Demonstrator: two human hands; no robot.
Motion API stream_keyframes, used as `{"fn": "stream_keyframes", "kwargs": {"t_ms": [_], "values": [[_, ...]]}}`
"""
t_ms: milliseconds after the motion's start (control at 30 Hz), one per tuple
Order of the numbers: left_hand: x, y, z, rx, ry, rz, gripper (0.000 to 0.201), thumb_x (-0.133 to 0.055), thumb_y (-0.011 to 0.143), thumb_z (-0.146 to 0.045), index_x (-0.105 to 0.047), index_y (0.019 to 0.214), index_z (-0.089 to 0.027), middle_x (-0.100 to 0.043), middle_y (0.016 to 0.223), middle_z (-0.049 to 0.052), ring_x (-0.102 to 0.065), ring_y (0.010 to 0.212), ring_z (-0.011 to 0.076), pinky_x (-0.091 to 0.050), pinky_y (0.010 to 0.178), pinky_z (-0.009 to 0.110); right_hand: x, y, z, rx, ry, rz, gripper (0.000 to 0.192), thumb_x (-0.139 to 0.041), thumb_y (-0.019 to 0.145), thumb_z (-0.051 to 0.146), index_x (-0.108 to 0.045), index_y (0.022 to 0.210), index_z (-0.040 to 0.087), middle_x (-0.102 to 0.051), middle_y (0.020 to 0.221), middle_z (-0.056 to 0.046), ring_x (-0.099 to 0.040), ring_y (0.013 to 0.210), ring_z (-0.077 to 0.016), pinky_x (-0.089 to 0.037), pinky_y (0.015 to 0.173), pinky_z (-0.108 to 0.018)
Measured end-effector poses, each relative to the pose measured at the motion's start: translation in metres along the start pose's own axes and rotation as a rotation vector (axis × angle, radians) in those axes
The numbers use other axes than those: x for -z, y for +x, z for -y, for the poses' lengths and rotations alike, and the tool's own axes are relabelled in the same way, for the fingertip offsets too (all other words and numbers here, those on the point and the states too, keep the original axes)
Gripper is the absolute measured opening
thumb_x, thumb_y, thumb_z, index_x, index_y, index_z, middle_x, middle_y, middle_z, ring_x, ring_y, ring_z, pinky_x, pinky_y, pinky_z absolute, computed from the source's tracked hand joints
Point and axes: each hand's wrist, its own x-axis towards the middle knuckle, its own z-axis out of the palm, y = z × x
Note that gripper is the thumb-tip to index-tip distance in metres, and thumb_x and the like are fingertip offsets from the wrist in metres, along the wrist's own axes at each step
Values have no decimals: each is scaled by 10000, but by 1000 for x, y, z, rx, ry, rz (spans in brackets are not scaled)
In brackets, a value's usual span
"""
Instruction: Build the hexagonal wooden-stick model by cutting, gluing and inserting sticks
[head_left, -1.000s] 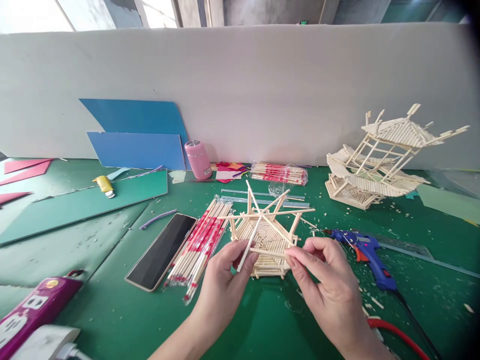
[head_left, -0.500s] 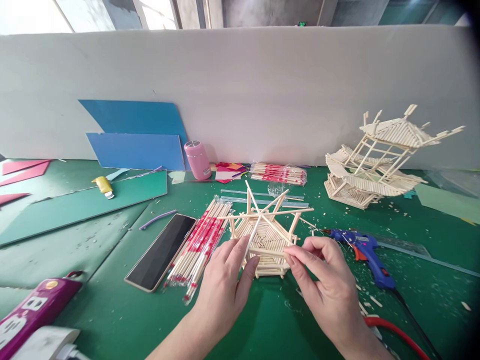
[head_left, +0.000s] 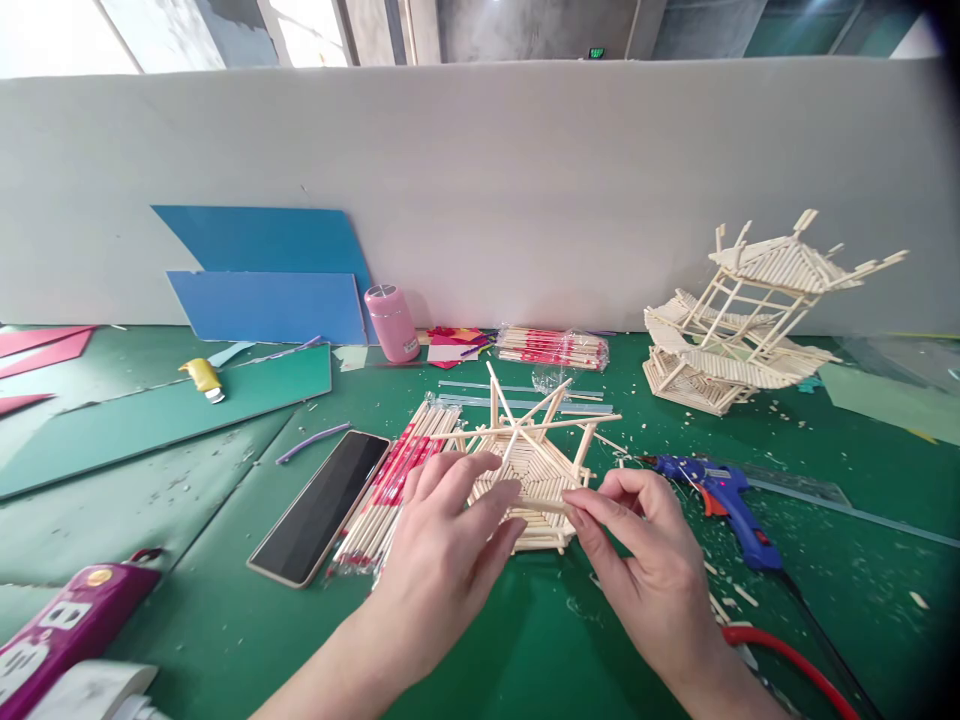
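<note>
A small frame of pale wooden sticks (head_left: 531,465) stands on the green table, with ribs crossing above a ringed, basket-like base. Across its front runs a short wooden stick (head_left: 544,505), its right end pinched between the thumb and forefinger of my right hand (head_left: 649,550). At the front left of the frame is my left hand (head_left: 450,545), fingers apart and gripping nothing. Its fingertips are close to the stick's left end; whether they touch it I cannot tell. Both hands hide part of the frame's front.
Left of the frame lie bagged sticks (head_left: 375,510) and a phone (head_left: 319,505). A blue glue gun (head_left: 724,500) rests at right, before a larger stick pavilion (head_left: 750,320). Behind are a pink canister (head_left: 391,323) and another stick pack (head_left: 551,347). A purple power strip (head_left: 82,625) sits front left.
My left hand has opened from the stick's left end, its thumb and fingers moving apart. My right hand still pinches the stick. The view has shifted slightly.
</note>
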Motion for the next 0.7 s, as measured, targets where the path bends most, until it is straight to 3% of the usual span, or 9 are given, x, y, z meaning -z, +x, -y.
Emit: {"fn": "stream_keyframes", "kwargs": {"t_ms": [267,533,700], "values": [[5,22,-9,-111,18,175,187,-447,845,-143,-623,878,-198,-615,753,40,-453,844,235,-302,705,376,1,2,3,-31,-13,14,211,-559,791,130,-651,970,191,-481,816,-46,-494,725,-151,-467,589,-313],[0,21,-2,-142,21,138,204,-427,852,-164,-625,827,-204,-593,690,29,-440,758,212,-268,669,362,7,-2,1,-37,58,45,327,-570,771,66,-603,1075,183,-457,895,-58,-473,802,-153,-462,619,-301],[0,22,-2,-131,15,149,227,-404,858,-163,-614,777,-187,-579,668,27,-425,717,201,-257,649,360,17,-6,-8,-113,34,23,337,-561,788,98,-573,1121,146,-463,944,-78,-477,887,-167,-460,693,-304]]}}
